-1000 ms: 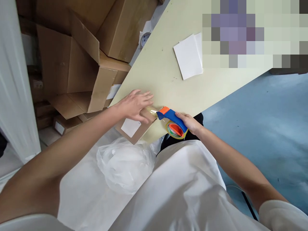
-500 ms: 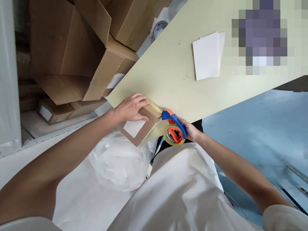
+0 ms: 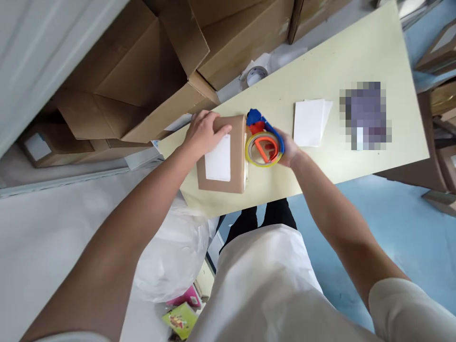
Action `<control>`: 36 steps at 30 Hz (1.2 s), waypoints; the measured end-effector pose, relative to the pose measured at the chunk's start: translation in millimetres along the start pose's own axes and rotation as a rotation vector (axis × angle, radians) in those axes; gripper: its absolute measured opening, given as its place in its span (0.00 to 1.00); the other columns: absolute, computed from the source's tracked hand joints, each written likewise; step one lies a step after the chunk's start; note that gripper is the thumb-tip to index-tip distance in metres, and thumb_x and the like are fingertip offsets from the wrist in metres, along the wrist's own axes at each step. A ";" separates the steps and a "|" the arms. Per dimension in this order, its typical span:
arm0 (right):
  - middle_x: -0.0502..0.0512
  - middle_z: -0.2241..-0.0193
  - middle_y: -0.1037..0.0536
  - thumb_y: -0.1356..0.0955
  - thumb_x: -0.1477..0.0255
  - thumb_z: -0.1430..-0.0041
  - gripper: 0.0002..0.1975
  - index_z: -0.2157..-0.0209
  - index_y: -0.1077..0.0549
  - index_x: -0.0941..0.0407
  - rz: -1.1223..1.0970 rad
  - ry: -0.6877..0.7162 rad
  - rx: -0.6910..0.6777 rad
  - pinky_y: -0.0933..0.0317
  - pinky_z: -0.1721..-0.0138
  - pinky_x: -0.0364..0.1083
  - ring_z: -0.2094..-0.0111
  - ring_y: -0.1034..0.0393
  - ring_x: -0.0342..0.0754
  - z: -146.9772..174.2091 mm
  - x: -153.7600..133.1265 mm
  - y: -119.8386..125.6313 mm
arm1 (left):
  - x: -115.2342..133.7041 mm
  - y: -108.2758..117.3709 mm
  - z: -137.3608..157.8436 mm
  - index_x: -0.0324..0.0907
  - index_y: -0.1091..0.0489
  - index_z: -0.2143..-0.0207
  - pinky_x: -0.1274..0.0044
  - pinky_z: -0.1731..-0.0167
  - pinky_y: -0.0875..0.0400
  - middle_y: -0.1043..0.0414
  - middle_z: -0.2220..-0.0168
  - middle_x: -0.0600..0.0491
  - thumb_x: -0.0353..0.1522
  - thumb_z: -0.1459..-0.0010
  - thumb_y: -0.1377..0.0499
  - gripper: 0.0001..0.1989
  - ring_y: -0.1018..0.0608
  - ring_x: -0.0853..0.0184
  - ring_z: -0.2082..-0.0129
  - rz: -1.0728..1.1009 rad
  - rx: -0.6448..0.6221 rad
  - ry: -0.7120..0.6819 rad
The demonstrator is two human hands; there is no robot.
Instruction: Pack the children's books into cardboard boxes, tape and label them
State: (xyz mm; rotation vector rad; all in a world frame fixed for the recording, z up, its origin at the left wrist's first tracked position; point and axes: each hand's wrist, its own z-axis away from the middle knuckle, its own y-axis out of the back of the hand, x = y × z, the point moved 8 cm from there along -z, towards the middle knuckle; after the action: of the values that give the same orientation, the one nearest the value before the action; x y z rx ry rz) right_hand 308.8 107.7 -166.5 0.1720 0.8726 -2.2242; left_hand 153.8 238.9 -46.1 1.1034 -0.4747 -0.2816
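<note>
A small brown cardboard box (image 3: pixel 236 156) with a white label (image 3: pixel 218 161) lies at the left end of the pale yellow table (image 3: pixel 278 185). My left hand (image 3: pixel 204 133) grips its upper left corner, fingers over the far edge and thumb flat on the top face. In my right hand (image 3: pixel 288 149) is a blue and orange tape dispenser (image 3: pixel 264 145), loaded with a yellow-rimmed tape roll. The dispenser is beside the box's right side, its blue head near the far right corner. My right fingers are mostly hidden behind the dispenser.
White cards (image 3: pixel 308 123) and a blurred-out item (image 3: pixel 366 114) lie farther right on the table. Large open cartons (image 3: pixel 160 114) and a tape roll (image 3: pixel 256 74) stand beyond the far edge. A filled white plastic bag (image 3: pixel 171 256) hangs below the left end.
The view has turned and shifted. The box now sits squarer and farther onto the table. The dispenser has moved up to the far end of the box's right side, still in my right hand.
</note>
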 end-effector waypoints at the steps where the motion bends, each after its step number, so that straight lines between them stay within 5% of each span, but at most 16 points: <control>1: 0.50 0.73 0.24 0.37 0.56 0.40 0.16 0.64 0.30 0.54 0.066 0.075 0.022 0.31 0.62 0.48 0.66 0.28 0.48 -6.9 -21.7 4.3 | 4.7 2.0 -5.1 0.46 0.44 0.39 0.57 0.44 0.45 0.43 0.41 0.43 0.46 0.41 0.50 0.30 0.41 0.49 0.40 -0.010 0.021 0.027; 4: 0.49 0.69 0.26 0.36 0.57 0.40 0.14 0.61 0.31 0.52 0.254 0.302 0.107 0.32 0.62 0.46 0.63 0.28 0.47 -9.7 -65.0 12.2 | 22.5 1.8 -3.8 0.49 0.58 0.34 0.50 0.44 0.54 0.57 0.34 0.44 0.45 0.40 0.52 0.34 0.54 0.44 0.36 -0.069 0.020 -0.002; 7: 0.50 0.64 0.26 0.37 0.54 0.41 0.17 0.57 0.32 0.51 0.374 0.399 0.115 0.32 0.60 0.46 0.58 0.29 0.47 6.9 -67.9 8.3 | 35.8 -4.5 9.0 0.52 0.63 0.34 0.46 0.44 0.64 0.63 0.32 0.46 0.48 0.42 0.50 0.39 0.58 0.41 0.35 -0.124 -0.049 -0.125; 12: 0.50 0.53 0.26 0.30 0.66 0.47 0.28 0.44 0.37 0.46 0.456 0.315 -0.008 0.33 0.54 0.51 0.53 0.31 0.51 35.9 -44.7 -5.4 | 30.5 -8.3 14.0 0.52 0.65 0.33 0.47 0.43 0.67 0.53 0.35 0.44 0.51 0.48 0.44 0.46 0.52 0.41 0.38 -0.163 -0.044 -0.111; 17: 0.51 0.52 0.26 0.33 0.80 0.54 0.38 0.40 0.40 0.47 0.522 0.323 -0.022 0.34 0.52 0.55 0.51 0.32 0.54 53.3 -45.3 3.6 | 32.6 -11.7 10.1 0.54 0.65 0.34 0.47 0.43 0.65 0.49 0.38 0.43 0.51 0.49 0.43 0.48 0.50 0.41 0.39 -0.168 -0.025 -0.097; 21: 0.50 0.50 0.26 0.32 0.82 0.59 0.44 0.39 0.42 0.46 0.579 0.292 -0.051 0.37 0.48 0.55 0.49 0.32 0.56 88.7 -3.6 29.2 | 34.3 -13.5 10.5 0.54 0.65 0.34 0.46 0.44 0.65 0.49 0.38 0.42 0.52 0.49 0.43 0.47 0.49 0.40 0.39 -0.157 -0.022 -0.098; 25: 0.53 0.47 0.28 0.30 0.79 0.60 0.44 0.39 0.42 0.47 0.576 0.165 -0.082 0.41 0.44 0.60 0.47 0.33 0.58 134.4 81.4 48.8 | 35.9 -13.1 11.2 0.53 0.66 0.34 0.46 0.44 0.65 0.46 0.39 0.43 0.51 0.50 0.42 0.49 0.49 0.40 0.39 -0.143 0.015 -0.093; 29: 0.49 0.35 0.46 0.31 0.77 0.60 0.44 0.39 0.42 0.45 0.552 0.261 0.006 0.49 0.39 0.57 0.37 0.47 0.56 157.9 119.0 44.5 | 36.9 -8.7 14.2 0.53 0.64 0.34 0.47 0.44 0.61 0.44 0.40 0.42 0.51 0.49 0.44 0.47 0.45 0.41 0.40 -0.124 0.065 -0.064; 32: 0.46 0.34 0.50 0.32 0.77 0.61 0.44 0.39 0.42 0.44 0.557 0.323 0.058 0.50 0.38 0.57 0.36 0.50 0.55 152.6 104.3 37.5 | 20.9 -6.0 23.7 0.51 0.67 0.33 0.46 0.47 0.55 0.42 0.41 0.39 0.51 0.48 0.46 0.47 0.43 0.40 0.41 -0.092 0.100 0.018; 36: 0.50 0.36 0.44 0.33 0.79 0.63 0.49 0.36 0.49 0.46 0.562 0.339 0.072 0.43 0.42 0.57 0.40 0.43 0.56 119.8 43.8 29.5 | -24.5 -8.4 56.2 0.49 0.75 0.34 0.48 0.52 0.46 0.38 0.44 0.36 0.51 0.45 0.51 0.46 0.38 0.42 0.43 -0.001 0.161 0.205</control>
State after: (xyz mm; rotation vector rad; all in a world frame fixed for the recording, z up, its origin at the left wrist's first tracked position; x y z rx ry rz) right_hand 312.7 -8.9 -107.0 0.7503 0.7961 -1.7187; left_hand 104.7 202.1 -38.7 1.2750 -0.3182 -0.1301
